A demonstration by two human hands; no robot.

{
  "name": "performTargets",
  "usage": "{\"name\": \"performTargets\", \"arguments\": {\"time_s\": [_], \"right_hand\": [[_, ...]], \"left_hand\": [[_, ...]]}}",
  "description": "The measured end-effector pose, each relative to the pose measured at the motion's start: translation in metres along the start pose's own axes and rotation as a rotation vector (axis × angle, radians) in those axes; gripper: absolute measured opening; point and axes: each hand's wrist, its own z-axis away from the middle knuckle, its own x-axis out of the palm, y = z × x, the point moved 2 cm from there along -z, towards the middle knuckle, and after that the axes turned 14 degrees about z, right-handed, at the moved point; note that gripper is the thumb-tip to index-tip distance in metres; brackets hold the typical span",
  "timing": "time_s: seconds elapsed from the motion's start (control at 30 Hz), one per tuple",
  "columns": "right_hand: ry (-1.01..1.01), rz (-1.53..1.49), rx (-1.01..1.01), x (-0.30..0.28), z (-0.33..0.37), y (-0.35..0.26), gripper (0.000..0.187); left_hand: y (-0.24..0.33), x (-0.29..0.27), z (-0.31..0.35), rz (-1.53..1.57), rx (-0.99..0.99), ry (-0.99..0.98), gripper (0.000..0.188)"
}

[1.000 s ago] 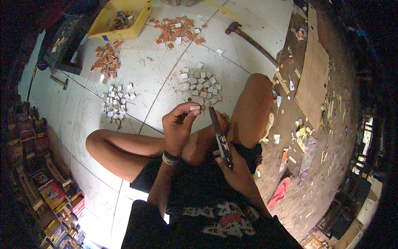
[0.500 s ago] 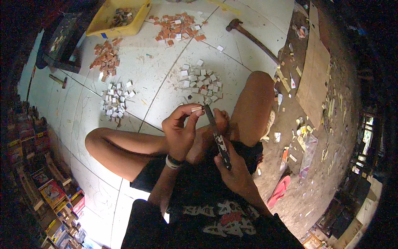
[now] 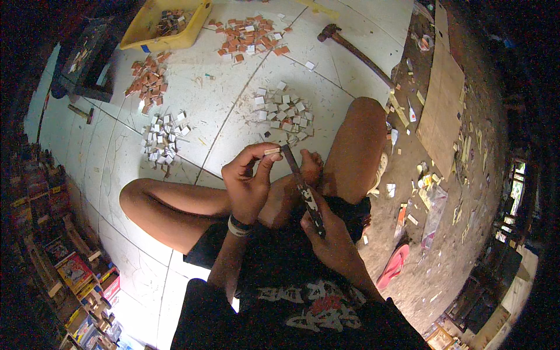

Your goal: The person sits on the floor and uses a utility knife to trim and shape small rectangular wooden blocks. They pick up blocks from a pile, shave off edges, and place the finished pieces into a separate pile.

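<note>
Between the thumb and fingertips of my left hand [image 3: 248, 181] is a small pale wooden piece [image 3: 272, 151]. My right hand [image 3: 329, 236] grips the worn, dark handle of a long flat tool [image 3: 299, 178], whose kind I cannot make out. The tool slants up and left, its far end right beside the wooden piece; whether they touch is hard to tell. Just beyond both hands lies a heap of small white-faced square pieces [image 3: 286, 111]. Another white-faced heap [image 3: 163, 139] sits farther left, on the pale tiled floor [image 3: 216, 93].
Orange-brown square pieces lie in two heaps, one at left [image 3: 150, 80] and one farther back [image 3: 251, 36]. A yellow basin [image 3: 201, 26] stands behind them. At back right rests a hammer [image 3: 359, 55]. Cardboard [image 3: 442, 99], scraps and a red flip-flop [image 3: 394, 267] are on the brown ground at right.
My left hand has shifted slightly left and up with the wooden piece. The tool's far end has moved slightly left too, while my right hand stays nearly in place.
</note>
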Motion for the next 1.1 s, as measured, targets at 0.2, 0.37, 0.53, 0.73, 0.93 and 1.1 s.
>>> {"name": "performTargets", "arguments": {"time_s": [0.2,0.37,0.53,0.73,0.93,1.1], "right_hand": [[-0.033,-0.024,0.04,0.0,0.0,-0.001,0.064],[-0.068,-0.057,0.109,0.012,0.0,-0.003,0.066],[0.083,-0.164,-0.011,0.038,0.003,-0.017,0.068],[0.119,-0.166,-0.075,0.041,0.002,-0.027,0.069],[-0.06,-0.1,0.115,0.018,0.005,-0.022,0.068],[0.023,-0.127,-0.065,0.021,0.001,-0.018,0.068]], "left_hand": [[0.001,0.001,0.001,0.028,-0.024,0.03,0.01],[0.006,0.012,0.005,-0.115,0.112,0.136,0.007],[0.011,0.023,0.008,-0.217,0.217,0.26,0.008],[0.013,0.014,0.004,-0.22,0.254,0.237,0.01],[0.013,0.0,0.001,-0.196,0.221,0.143,0.011],[0.016,0.003,0.007,-0.154,0.22,0.167,0.012]]}}
